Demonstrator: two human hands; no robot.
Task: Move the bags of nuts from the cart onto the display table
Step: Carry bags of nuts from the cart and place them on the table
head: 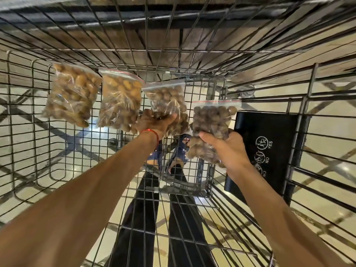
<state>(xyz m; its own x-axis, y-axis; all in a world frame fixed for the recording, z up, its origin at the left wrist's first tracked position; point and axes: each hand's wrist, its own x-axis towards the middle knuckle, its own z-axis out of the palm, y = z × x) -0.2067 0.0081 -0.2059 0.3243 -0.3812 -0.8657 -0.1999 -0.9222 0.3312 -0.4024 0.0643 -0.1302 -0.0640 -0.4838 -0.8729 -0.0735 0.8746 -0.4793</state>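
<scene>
Since each hand takes its bag by the belly rather than by the seal, the main risk in the head view is slippery film. The left hand (154, 122) curls its fingers over the near end of a bag of round nuts (169, 101). That thin plastic could slide or stretch on the lift, and the loose nuts inside may shift and tip it. The right hand (226, 149) grips a darker bag (210, 120) from below, thumb across its front, and the bag seems to be lifted off the wire. Its red-lined zip seal points away from the hand. Whether it is fully closed cannot be told, so a hard squeeze could pop it and spill nuts through the mesh. With both hands full, neither can catch a slip.

Left of the left hand, two paler bags (71, 93) lie side by side on the floor of the cart (313, 78), not yet touched. Just right of the right hand stands a black flap (269, 128) with YES and NO pictograms. Beyond both hands rises the far wire wall. A wood-planked surface (154, 41) behind it may be the display table, and the bags must clear that wall.
</scene>
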